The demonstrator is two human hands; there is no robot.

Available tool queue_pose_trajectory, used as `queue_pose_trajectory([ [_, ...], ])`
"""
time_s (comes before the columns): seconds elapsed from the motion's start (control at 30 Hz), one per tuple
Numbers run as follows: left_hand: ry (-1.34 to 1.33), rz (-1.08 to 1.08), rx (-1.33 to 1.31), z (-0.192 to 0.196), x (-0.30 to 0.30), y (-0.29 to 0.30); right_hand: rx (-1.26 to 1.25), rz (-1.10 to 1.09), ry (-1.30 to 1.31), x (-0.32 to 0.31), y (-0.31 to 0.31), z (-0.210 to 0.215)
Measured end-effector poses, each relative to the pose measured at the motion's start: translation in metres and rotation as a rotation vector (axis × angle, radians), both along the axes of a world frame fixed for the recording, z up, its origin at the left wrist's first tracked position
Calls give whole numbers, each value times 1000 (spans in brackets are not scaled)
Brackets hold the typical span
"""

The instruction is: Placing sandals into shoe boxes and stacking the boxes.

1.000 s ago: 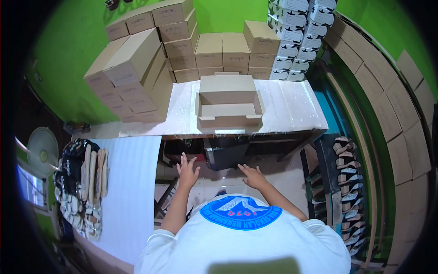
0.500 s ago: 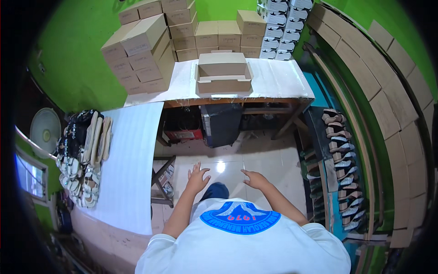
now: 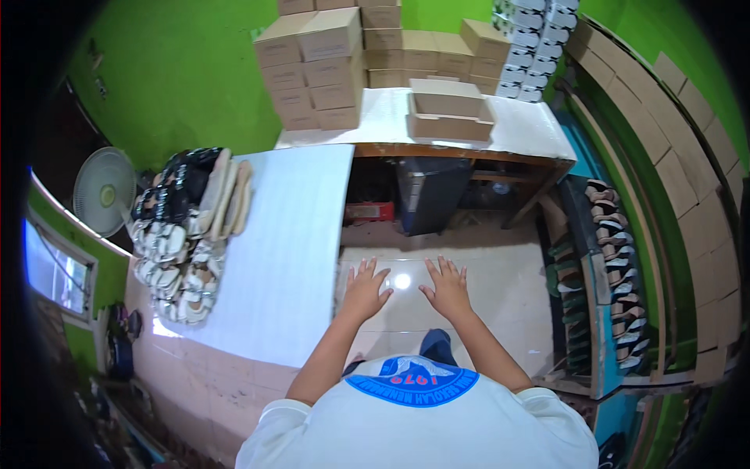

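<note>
Both of my hands hang in the air over the tiled floor, held out in front of my white shirt. My left hand (image 3: 366, 291) has its fingers spread and holds nothing; it is nearest to the right edge of the white-covered table (image 3: 285, 258). Likewise empty, my right hand (image 3: 447, 291) is stretched out with its fingers apart. Beyond the hands, an open cardboard box (image 3: 451, 127) stands on the white-topped wooden table (image 3: 383, 105), its lid raised at the back. Neither hand touches anything.
Sandals (image 3: 176, 262) and pale soles (image 3: 226, 195) lie on the left table, near a fan (image 3: 105, 191). Stacked cardboard boxes (image 3: 312, 70) and white patterned boxes (image 3: 531, 51) stand at the back. A rack of shoes (image 3: 617, 273) runs along the right, beside flat brown boxes (image 3: 680, 184).
The view has swung left, so the tables and boxes sit further right. My right hand has turned from pointing inward to pointing forward with spread fingers. Both hands stay empty.
</note>
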State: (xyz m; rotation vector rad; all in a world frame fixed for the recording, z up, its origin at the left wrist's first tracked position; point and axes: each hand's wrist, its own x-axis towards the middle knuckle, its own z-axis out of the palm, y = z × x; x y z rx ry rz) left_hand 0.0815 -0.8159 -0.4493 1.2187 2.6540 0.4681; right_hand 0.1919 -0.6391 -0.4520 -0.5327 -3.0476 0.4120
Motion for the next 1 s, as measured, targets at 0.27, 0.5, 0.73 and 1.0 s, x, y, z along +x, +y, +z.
queue_pose_trajectory([
  [0.27,-106,163,5,13,-8,-184,-121,91,-23,-23,-148,-5],
  [0.5,-132,326,121,3,14,-264,-86,178,-45,-29,-199,-3],
  [0.73,-154,309,152,-3,32,-307,-109,218,-93,-37,-239,13],
  [1.0,55,272,253,13,-30,-350,-86,182,-101,-48,-277,7],
])
